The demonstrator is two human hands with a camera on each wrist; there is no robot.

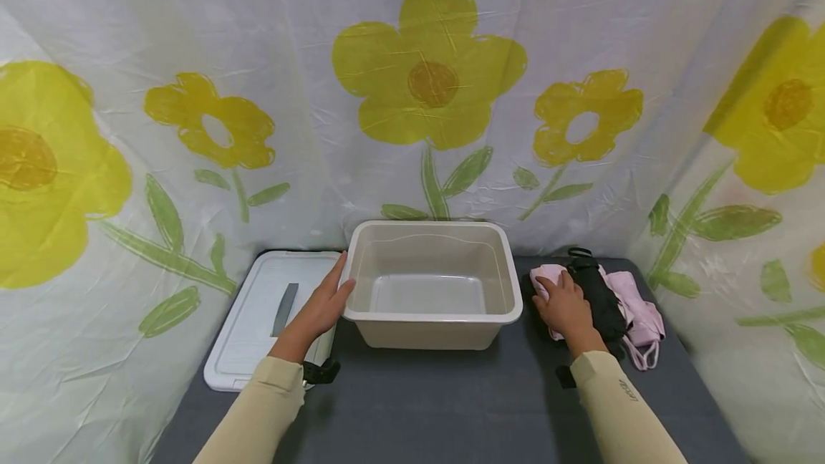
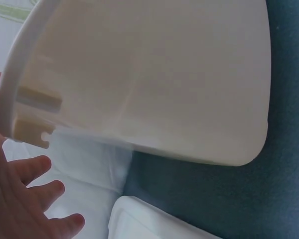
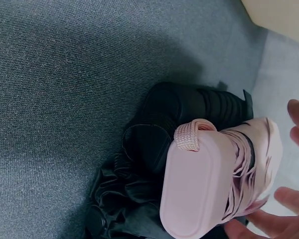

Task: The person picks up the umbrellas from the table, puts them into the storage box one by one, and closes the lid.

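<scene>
A beige plastic tub [image 1: 428, 336] stands on the dark table. At its left rim is my left hand [image 1: 324, 304], thumb near the rim; the left wrist view shows the other fingers [image 2: 52, 191] spread outside the tub wall. On the right, my right hand [image 1: 566, 308] lies over a folded pink umbrella [image 1: 548, 276]. In the right wrist view this umbrella [image 3: 192, 184] has an oval end and a woven wrist loop, and my fingers [image 3: 289, 199] are spread about its far side. Beside it lie a folded black umbrella [image 1: 596, 299] and another pink folded item [image 1: 634, 310] with a strap.
A white lid [image 1: 248, 328] with a grey handle lies on the left of the table [image 1: 425, 407], partly under my left forearm. Behind everything hangs a white curtain [image 1: 309, 142] with yellow flowers, which also closes off both sides.
</scene>
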